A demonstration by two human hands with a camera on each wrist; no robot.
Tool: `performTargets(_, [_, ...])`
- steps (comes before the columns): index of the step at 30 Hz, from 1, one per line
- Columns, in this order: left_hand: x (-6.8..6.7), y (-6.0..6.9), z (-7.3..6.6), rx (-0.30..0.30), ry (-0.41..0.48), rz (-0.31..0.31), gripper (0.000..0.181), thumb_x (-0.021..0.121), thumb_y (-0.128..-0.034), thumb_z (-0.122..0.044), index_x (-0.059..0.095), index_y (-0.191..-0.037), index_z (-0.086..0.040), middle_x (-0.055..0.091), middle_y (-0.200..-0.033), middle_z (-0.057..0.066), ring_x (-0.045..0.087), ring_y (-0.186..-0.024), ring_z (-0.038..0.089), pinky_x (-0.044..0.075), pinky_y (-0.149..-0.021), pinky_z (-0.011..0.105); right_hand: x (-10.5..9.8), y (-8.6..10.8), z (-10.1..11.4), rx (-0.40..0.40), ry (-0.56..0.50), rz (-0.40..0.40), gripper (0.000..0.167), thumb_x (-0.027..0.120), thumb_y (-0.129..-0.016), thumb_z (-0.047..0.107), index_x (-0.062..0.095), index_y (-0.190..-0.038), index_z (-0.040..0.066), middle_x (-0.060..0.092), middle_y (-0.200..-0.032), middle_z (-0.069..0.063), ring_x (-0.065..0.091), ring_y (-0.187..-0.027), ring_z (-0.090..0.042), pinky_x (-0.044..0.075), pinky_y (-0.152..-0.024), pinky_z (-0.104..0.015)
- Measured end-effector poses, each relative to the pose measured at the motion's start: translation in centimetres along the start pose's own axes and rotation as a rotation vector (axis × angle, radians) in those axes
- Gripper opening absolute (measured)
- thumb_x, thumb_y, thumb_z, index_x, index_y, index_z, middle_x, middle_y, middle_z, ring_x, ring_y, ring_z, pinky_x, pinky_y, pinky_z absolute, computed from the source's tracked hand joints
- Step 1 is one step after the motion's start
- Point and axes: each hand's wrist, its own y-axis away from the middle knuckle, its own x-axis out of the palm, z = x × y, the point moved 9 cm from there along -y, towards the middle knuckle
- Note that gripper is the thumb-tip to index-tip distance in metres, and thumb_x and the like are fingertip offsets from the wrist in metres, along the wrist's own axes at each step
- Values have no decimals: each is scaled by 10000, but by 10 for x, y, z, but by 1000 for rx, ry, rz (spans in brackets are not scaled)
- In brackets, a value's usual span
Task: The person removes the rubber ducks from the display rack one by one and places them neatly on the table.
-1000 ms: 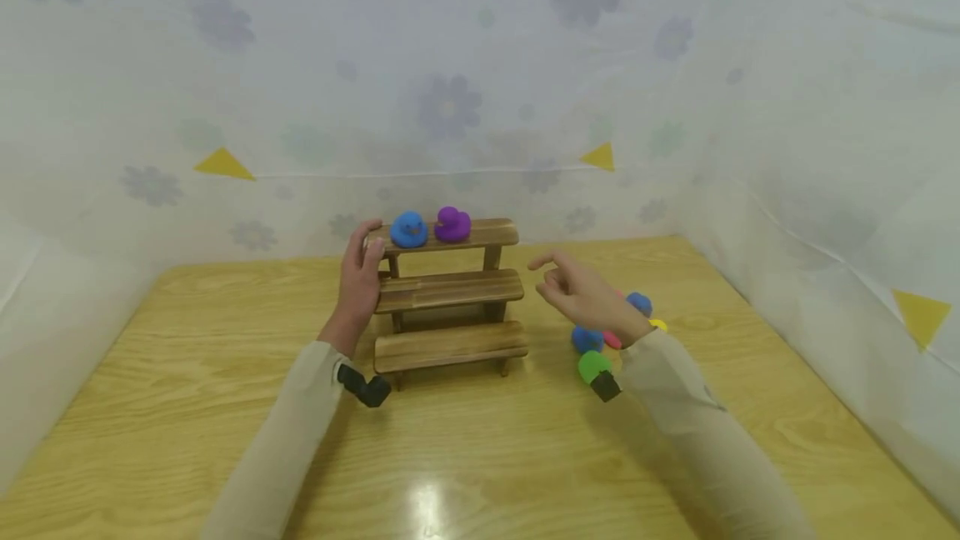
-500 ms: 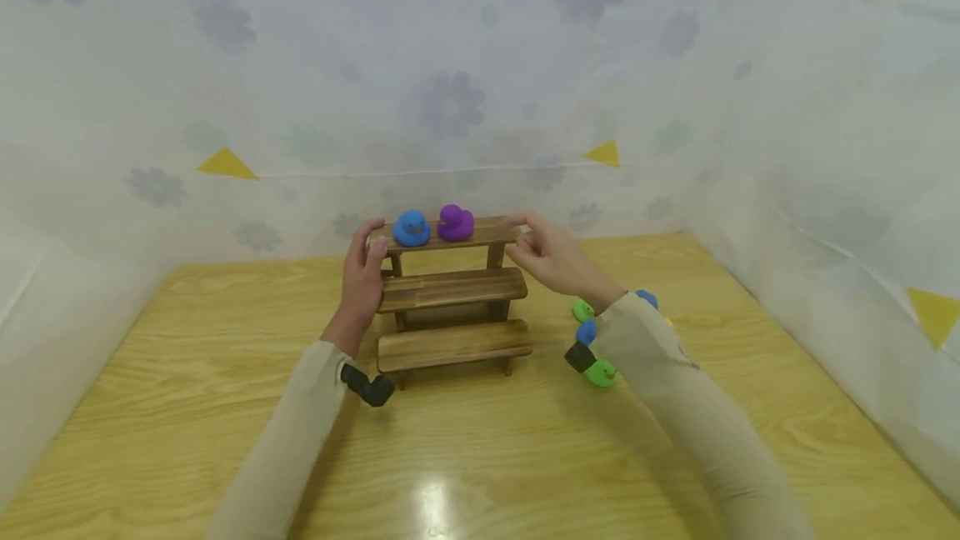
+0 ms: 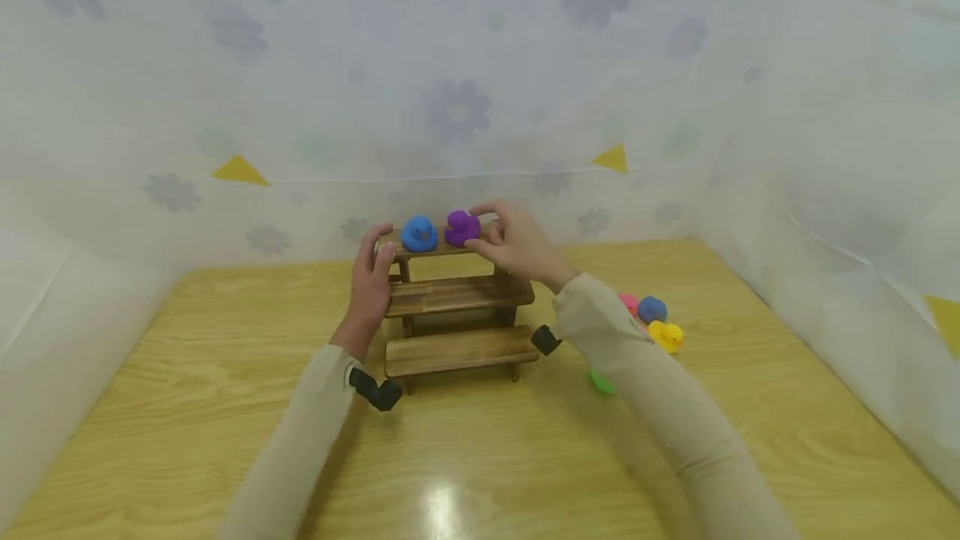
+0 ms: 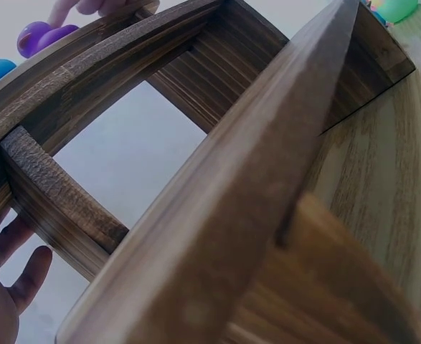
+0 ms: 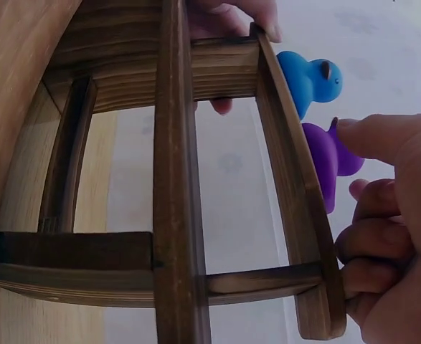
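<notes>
A three-step wooden stand [image 3: 461, 297] is on the table. My left hand [image 3: 370, 286] grips the left end of its top step; in the left wrist view the left fingers [image 4: 31, 276] show beside the frame. On the top step sit a blue rubber duck [image 3: 419, 234] and, to its right, a purple rubber duck [image 3: 462, 227]. My right hand [image 3: 517, 244] has thumb and index finger on either side of the purple duck, pinching it. In the right wrist view the other right fingers [image 5: 375, 236] are curled by the step's edge.
Right of the stand lie several more rubber ducks, among them a yellow duck [image 3: 666, 337], a dark blue duck [image 3: 652, 309] and a green duck [image 3: 602, 382] partly behind the right sleeve [image 3: 637, 365]. Flower-patterned cloth [image 3: 465, 90] walls the wooden table [image 3: 465, 457].
My right hand has moved left and up from beside the stand, over the top step's right end, to the purple duck. My left hand has kept its grip on the stand.
</notes>
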Motion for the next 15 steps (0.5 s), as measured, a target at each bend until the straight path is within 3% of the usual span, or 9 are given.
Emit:
performTargets(3, [0, 5, -12, -18, 0, 11, 442, 341, -1030, -182, 356, -1426, 15, 224, -1568, 187, 247, -1415, 357, 197, -1154, 505, 5, -7, 0, 26, 27, 9, 445, 691, -891, 136, 511, -1269, -15, 393, -565, 26, 356, -493, -107, 334, -510, -235])
performTargets(9, [-3, 5, -15, -9, -1, -2, 432, 352, -1032, -186, 383, -1417, 8, 258, -1556, 185, 192, -1451, 322, 195, -1161, 488, 13, -14, 0, 103, 14, 55, 462, 684, -902, 194, 500, -1286, 15, 468, -609, -9, 406, -506, -112, 347, -481, -230])
performTargets(15, [-1, 2, -17, 14, 1, -1, 425, 357, -1031, -171, 391, -1404, 28, 275, -1545, 200, 202, -1448, 316, 185, -1168, 474, 12, -17, -2, 134, 51, 27, 410, 680, -905, 206, 535, -1237, 14, 525, -643, -58, 430, -509, -107, 349, -469, -219])
